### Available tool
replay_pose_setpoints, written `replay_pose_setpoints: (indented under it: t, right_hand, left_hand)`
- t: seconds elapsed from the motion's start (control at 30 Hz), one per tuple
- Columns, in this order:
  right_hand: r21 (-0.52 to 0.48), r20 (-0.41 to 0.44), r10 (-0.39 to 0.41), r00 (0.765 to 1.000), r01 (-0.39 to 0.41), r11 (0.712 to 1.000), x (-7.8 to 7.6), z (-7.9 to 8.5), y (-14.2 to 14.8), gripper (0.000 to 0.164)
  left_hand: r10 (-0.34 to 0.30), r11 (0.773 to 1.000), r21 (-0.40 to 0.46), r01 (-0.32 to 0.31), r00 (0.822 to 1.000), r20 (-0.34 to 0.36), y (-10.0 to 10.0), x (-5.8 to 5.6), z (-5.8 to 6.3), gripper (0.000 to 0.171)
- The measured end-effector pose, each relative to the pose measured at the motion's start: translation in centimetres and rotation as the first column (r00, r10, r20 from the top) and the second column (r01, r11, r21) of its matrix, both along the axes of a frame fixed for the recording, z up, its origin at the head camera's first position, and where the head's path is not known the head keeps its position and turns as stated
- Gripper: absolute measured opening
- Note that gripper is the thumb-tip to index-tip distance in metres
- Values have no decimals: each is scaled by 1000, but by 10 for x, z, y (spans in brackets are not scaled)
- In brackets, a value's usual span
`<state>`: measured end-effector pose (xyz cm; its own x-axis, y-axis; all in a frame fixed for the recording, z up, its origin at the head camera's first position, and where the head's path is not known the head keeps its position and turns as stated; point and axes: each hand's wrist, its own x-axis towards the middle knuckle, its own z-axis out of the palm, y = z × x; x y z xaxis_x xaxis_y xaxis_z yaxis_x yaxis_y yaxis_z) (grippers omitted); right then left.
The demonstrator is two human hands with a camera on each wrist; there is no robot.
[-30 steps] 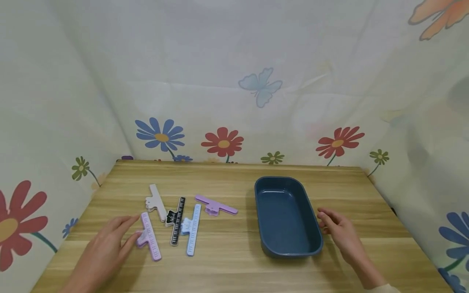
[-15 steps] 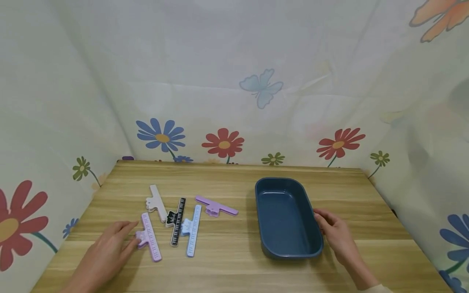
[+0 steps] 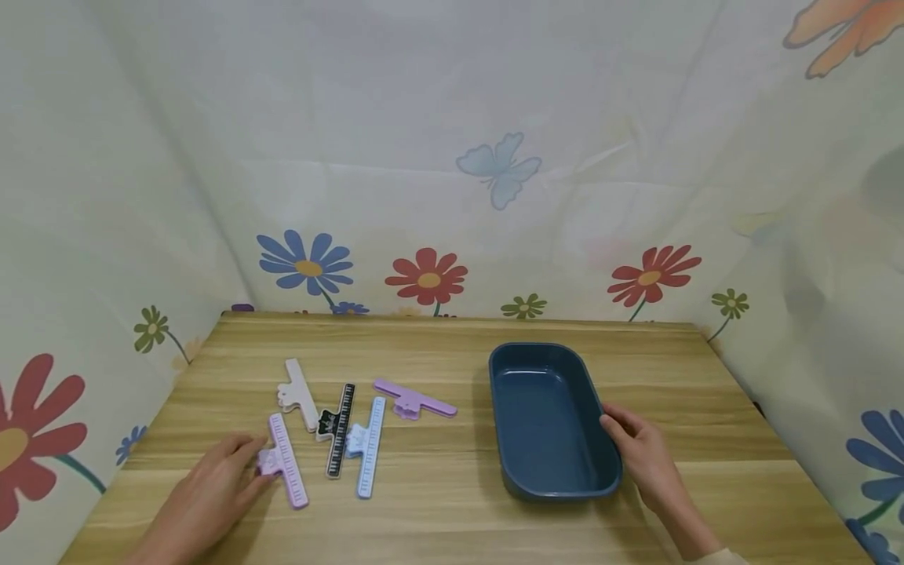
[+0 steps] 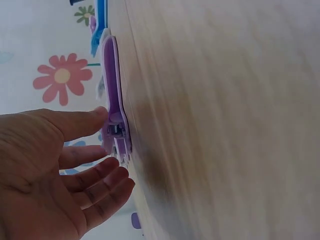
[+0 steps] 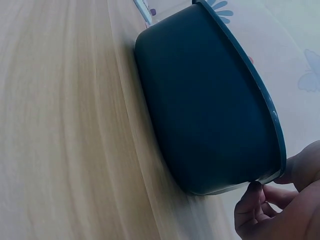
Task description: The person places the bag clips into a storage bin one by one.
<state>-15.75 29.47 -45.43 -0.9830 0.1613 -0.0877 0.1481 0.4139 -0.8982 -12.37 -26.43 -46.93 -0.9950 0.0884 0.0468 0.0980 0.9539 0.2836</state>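
My left hand [image 3: 215, 486] holds its thumb and forefinger on either side of the handle of a light purple page clip [image 3: 287, 459], printed with piano keys; the clip lies flat on the table. In the left wrist view, the thumb tip meets that clip [image 4: 114, 85] and the other fingers are loosely bent. My right hand [image 3: 646, 455] pinches the right rim of a deep dark-blue plastic basin [image 3: 554, 424], its thumb above the rim and fingers below, as the right wrist view shows on the basin [image 5: 210, 100]. The basin is bare inside and stands on the table.
Beside the light purple clip lie a white clip [image 3: 302, 396], a black piano-key clip [image 3: 341, 431], a light blue clip [image 3: 370, 447] and a purple clip [image 3: 424, 400]. The wooden tabletop [image 3: 438, 502] meets a flowered cloth [image 3: 339, 141] at the back and sides.
My left forefinger and thumb have drawn in around the clip's handle. My right hand has moved left and taken hold of the basin's rim. Clips and basin stay put.
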Motion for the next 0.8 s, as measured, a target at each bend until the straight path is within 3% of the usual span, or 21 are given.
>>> replay_pose_setpoints:
  t: [0.23, 0.67, 0.8]
  right_hand:
    - [3, 5, 18, 1000, -18, 1000, 2, 1, 0, 49]
    - [14, 22, 31, 999, -31, 999, 1, 2, 2, 50]
    - [14, 29, 34, 999, -34, 999, 1, 2, 2, 49]
  left_hand:
    - [20, 1000, -14, -20, 998, 60, 0, -4, -1, 56]
    - [16, 1000, -10, -16, 999, 47, 0, -6, -4, 58]
    - [26, 999, 30, -28, 997, 67, 0, -6, -3, 57]
